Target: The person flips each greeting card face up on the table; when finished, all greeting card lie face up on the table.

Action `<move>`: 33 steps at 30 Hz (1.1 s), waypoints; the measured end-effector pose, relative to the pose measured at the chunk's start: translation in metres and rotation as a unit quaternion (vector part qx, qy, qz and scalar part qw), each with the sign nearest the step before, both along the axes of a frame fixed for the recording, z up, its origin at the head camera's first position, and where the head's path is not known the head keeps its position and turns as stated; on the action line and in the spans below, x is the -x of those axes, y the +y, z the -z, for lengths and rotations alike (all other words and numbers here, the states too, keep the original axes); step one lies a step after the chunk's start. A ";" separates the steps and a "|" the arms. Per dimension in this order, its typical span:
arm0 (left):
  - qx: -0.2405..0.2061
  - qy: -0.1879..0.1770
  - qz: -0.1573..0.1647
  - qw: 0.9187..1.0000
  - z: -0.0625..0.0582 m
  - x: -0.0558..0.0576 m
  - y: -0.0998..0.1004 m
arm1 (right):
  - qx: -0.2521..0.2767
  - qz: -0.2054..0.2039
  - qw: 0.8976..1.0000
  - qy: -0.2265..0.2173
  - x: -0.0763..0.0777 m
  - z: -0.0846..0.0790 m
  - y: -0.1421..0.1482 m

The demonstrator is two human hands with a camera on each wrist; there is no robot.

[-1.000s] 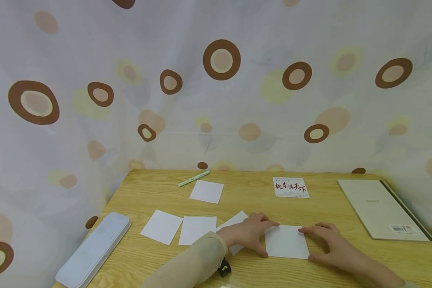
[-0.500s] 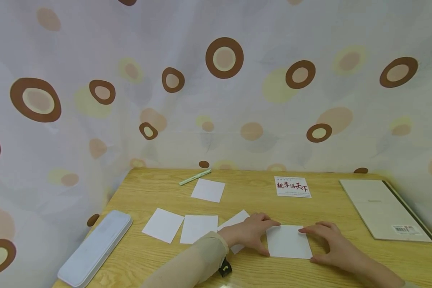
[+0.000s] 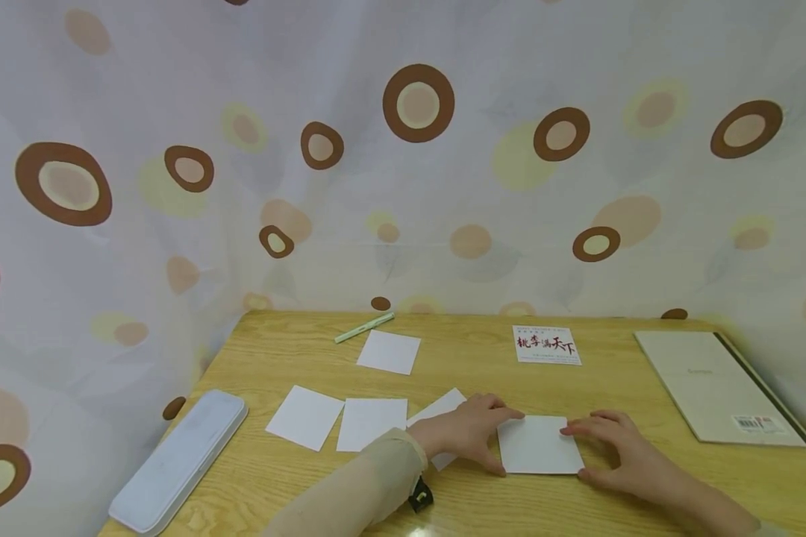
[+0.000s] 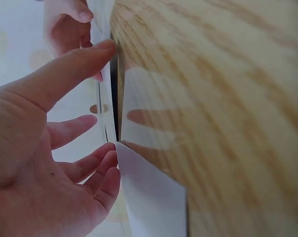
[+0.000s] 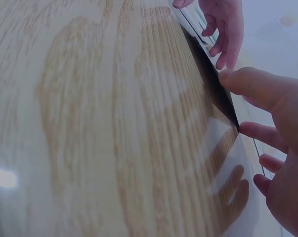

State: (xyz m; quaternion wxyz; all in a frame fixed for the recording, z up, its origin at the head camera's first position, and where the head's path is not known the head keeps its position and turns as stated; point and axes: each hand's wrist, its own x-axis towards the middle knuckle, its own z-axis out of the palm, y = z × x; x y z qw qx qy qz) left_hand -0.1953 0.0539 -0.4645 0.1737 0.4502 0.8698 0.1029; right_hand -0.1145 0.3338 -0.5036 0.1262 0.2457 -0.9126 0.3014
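Between my two hands a white square sheet of paper (image 3: 540, 445) is held flat, just above the table, with its shaded underside visible in the right wrist view. My left hand (image 3: 470, 432) grips its left side, thumb at the near corner and index finger at the far one. On the opposite side my right hand (image 3: 614, 453) holds the sheet likewise by thumb and index finger. Partly hidden under the left hand lies another white square (image 3: 436, 408). Its corner shows by the curled fingers (image 4: 106, 190) in the left wrist view.
More white squares lie leftward (image 3: 305, 418), (image 3: 372, 424) and farther back (image 3: 389, 352). A pale green pen (image 3: 365, 328), a card with red characters (image 3: 547, 344), a beige notebook (image 3: 719, 388) and a white case (image 3: 180, 460) rest on the wooden table (image 3: 470, 377).
The whole head view has shifted slightly. Both hands keep their hold on the white sheet, which has scarcely moved.
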 end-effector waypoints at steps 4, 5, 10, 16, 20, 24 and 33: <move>-0.004 -0.012 0.000 1.000 0.000 0.001 0.000 | 0.014 -0.014 1.000 -0.002 0.000 -0.002 0.000; -0.004 -0.014 0.001 1.000 0.000 0.001 -0.001 | 0.014 -0.015 1.000 -0.001 -0.001 -0.003 0.000; -0.004 -0.028 0.002 1.000 0.001 0.003 -0.001 | 0.018 -0.017 1.000 -0.007 -0.002 -0.005 0.000; -0.014 -0.058 -0.009 0.998 0.000 0.003 -0.003 | 0.032 -0.022 0.999 -0.029 -0.004 -0.006 0.001; -0.026 -0.073 -0.012 0.997 -0.003 0.003 -0.005 | 0.051 -0.028 0.997 -0.045 -0.004 -0.007 0.002; -0.038 -0.084 -0.012 0.996 -0.005 0.003 -0.006 | 0.078 -0.035 0.994 -0.073 -0.003 -0.009 0.004; -0.051 -0.084 -0.012 0.995 -0.005 0.004 -0.005 | 0.074 -0.018 0.991 -0.107 -0.002 -0.014 0.006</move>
